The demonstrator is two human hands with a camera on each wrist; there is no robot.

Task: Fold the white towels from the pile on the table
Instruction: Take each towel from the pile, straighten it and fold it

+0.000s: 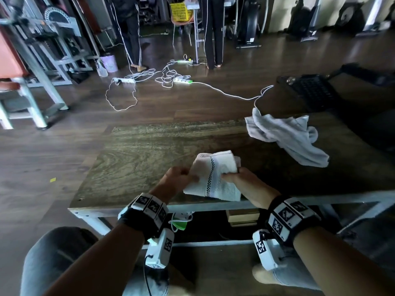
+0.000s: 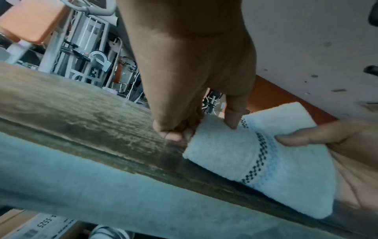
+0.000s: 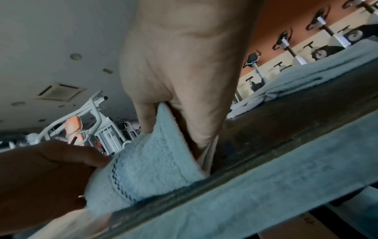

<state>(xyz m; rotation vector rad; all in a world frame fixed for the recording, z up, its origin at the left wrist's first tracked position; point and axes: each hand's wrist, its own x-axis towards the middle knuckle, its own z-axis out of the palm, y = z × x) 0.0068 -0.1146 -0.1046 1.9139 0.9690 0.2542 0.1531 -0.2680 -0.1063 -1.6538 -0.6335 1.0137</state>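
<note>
1. Table (image 1: 132, 150): wood top on a pale metal frame. Person seated at its near edge, both wrists w/ camera bands.
2. Towel in hand (image 1: 214, 178): white, dark checked stripe across it, already doubled into a small thick packet. Sits at the near edge, approx. mid-width, near end lapping over the edge, far end raised a little off the wood.
3. Left hand (image 1: 177, 178): grasping the packet's left side. Left wrist view shows the thumb on top near the stripe, other fingers curled at the side and under.
4. Right hand (image 1: 241, 178): grasping the right side; thumb lies on top by the stripe, cloth runs up between thumb and fingers in the right wrist view.
5. Pile (image 1: 286, 137): what's left is loose, crumpled white cloth at the far right part of the table, well apart from the hands. Can't tell if it's one towel or more.
6. Step in hand, by my read: last fold or squaring-up of this towel, not a fresh start.
7. Next move, prob.: bring edges even, press the packet flat on the wood, let go, then reach far right for the loose cloth. Needs care that the layers don't slip as the grip loosens, esp. w/ one end off the edge.
8. Floor beyond: white cables and power strips (image 1: 181, 80), gym machines, a yellow basket (image 1: 180, 11), two people standing.
</note>
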